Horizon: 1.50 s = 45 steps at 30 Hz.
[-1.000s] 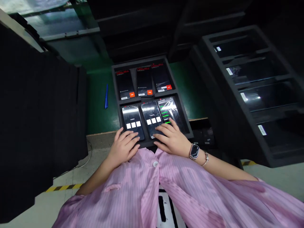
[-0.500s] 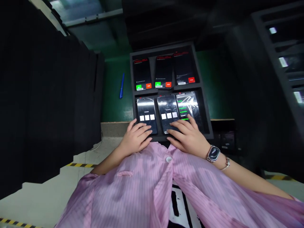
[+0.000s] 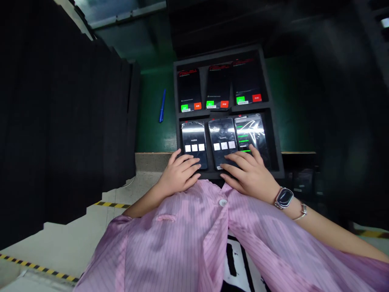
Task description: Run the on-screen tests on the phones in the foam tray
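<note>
A dark foam tray point(image 3: 276, 138) holds two rows of smartphones. My left hand point(image 3: 179, 173) rests open, fingers spread, over the lower end of the near-left phone point(image 3: 193, 138). With fingers stretched out, my right hand point(image 3: 251, 173) lies across the lower ends of the near-middle phone point(image 3: 222, 132) and the near-right phone point(image 3: 249, 129), partly hiding both. White squares show on the left and middle screens, green text lines on the right one. In the far row, the left phone point(image 3: 190, 90), middle phone point(image 3: 218, 86) and right phone point(image 3: 246, 81) each show green and red buttons.
Left of the tray, a blue pen point(image 3: 162, 106) lies on the green table mat point(image 3: 152, 136). Tall black stacked trays point(image 3: 91, 121) stand along the left side. Further dark items point(image 3: 302, 180) sit below the table edge at right.
The view has shifted, so tray and hands appear further right. On the far-right phone a green button now shows beside the red one. Both hands keep nearly the same place over the phones.
</note>
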Motion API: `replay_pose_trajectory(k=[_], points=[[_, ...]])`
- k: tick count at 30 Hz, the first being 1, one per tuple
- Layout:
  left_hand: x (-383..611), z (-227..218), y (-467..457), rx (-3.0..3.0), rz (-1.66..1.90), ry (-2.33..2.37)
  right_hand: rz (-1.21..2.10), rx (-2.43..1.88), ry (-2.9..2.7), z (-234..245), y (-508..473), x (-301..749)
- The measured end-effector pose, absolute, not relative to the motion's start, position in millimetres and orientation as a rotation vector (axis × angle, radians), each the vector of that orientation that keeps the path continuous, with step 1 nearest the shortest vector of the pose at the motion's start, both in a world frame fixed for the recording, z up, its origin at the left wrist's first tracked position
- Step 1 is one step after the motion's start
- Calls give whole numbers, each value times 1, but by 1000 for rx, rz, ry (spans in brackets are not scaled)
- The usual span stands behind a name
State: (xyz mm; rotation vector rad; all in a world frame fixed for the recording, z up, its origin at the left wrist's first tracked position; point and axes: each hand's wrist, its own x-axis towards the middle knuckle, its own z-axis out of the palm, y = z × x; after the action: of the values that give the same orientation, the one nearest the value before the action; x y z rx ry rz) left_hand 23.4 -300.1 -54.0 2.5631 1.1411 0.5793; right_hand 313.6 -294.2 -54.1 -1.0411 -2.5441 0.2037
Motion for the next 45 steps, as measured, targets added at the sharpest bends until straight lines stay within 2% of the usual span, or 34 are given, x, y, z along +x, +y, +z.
replay_pose_trajectory(k=[11,16,23,28,36,45], points=[[24,-52,-301,2538,564,1152,206,-1015,-2525,-54,-295,314],[33,-42,-289,2531,621,1368,145,-1163,-2396,-56,-296,308],[45,-49,-276,2477,346,1498,350,-1327,-2248,-40,-290,324],[41,-58,-276,2471,546,1465,283,-1373,-2172,-15,-291,359],[31,-70,-281,2251,789,1526,296,-1392,-2289,-52,-293,363],[17,-75,-288,2084,794,1469,91,-1187,-2512,-54,-306,366]])
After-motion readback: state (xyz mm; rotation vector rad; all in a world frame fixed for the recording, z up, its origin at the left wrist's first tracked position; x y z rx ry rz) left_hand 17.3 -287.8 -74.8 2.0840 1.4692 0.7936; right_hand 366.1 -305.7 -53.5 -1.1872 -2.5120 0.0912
